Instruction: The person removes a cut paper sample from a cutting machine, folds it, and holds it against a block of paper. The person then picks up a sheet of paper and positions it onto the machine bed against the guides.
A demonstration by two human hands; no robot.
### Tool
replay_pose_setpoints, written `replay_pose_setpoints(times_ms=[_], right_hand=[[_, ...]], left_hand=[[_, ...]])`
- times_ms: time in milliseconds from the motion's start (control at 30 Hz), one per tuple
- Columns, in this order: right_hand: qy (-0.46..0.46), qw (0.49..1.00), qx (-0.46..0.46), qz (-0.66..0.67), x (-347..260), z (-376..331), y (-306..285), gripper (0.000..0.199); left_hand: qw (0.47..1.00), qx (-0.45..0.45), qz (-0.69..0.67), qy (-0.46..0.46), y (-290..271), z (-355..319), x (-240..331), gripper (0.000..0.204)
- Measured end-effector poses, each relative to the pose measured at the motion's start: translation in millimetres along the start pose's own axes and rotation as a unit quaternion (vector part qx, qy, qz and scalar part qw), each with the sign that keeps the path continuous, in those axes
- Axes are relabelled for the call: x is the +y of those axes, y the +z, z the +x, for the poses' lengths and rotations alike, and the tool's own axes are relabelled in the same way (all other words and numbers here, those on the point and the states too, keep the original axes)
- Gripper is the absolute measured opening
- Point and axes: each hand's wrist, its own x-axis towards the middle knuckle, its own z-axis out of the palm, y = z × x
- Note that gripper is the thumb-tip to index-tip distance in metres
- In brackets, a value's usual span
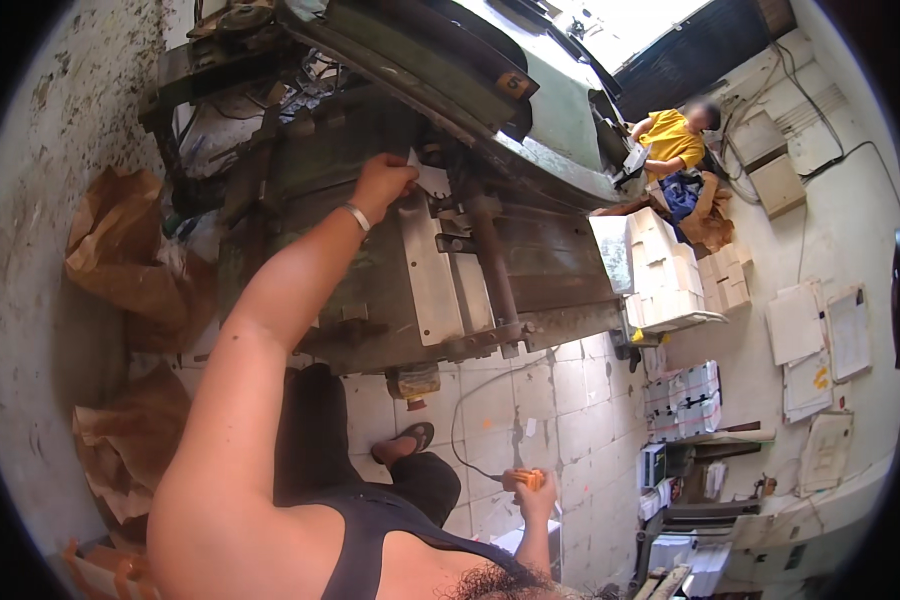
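Note:
My left hand (384,186), with a pale band at the wrist, reaches over the large green machine (320,170). Its fingers are closed on the edge of a small white piece of card (431,179), above the upper end of a bare metal plate (432,280). A dark roller or shaft (490,265) runs beside that plate. Low at the right, apart from the machine, my right hand (536,497) is wrapped round a small orange object (530,478). A thin dark cord reaches the object or passes just behind it; the object's exact kind is unclear.
Crumpled brown paper (115,240) lies along the left wall. Beyond the machine, a person in a yellow shirt (673,138) handles something pale. Stacks of cream cut paper (660,270) stand at the machine's right end. A cord (457,405) trails above the tiled floor (590,440).

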Motion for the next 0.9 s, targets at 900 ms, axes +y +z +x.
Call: replay_pose_setpoints(times_ms=[900], right_hand=[[0.011,0.996,-0.045,0.074,4,-7,45,0.046]], left_hand=[[0.993,0.092,0.037,0.069,-36,-21,51,0.032]])
